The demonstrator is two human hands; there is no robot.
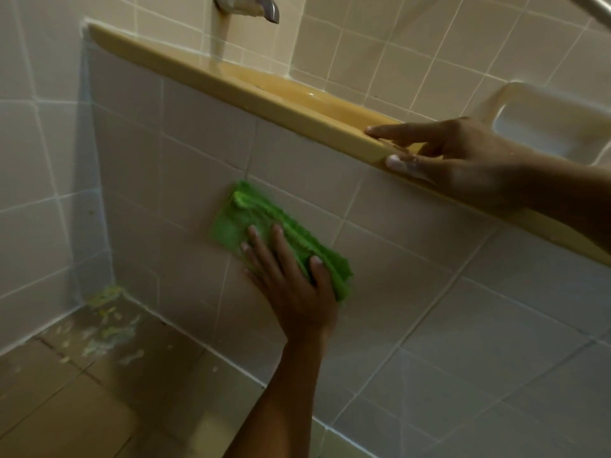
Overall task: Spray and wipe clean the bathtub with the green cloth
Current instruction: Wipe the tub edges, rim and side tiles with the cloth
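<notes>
While the green cloth (264,219) lies flat on the tiled front panel (198,143) of the bathtub (297,100), below the yellow rim (205,72), the left hand (294,285) presses it there, fingers (279,241) straight and spread, thumb over its lower right end. Further right, the right hand (469,163) rests on the rim, fingers extended, gripping nothing. Metal spout (251,4) above the rim, soap dish (542,123) in the wall, yellowish residue (105,325) in the floor corner at left.
</notes>
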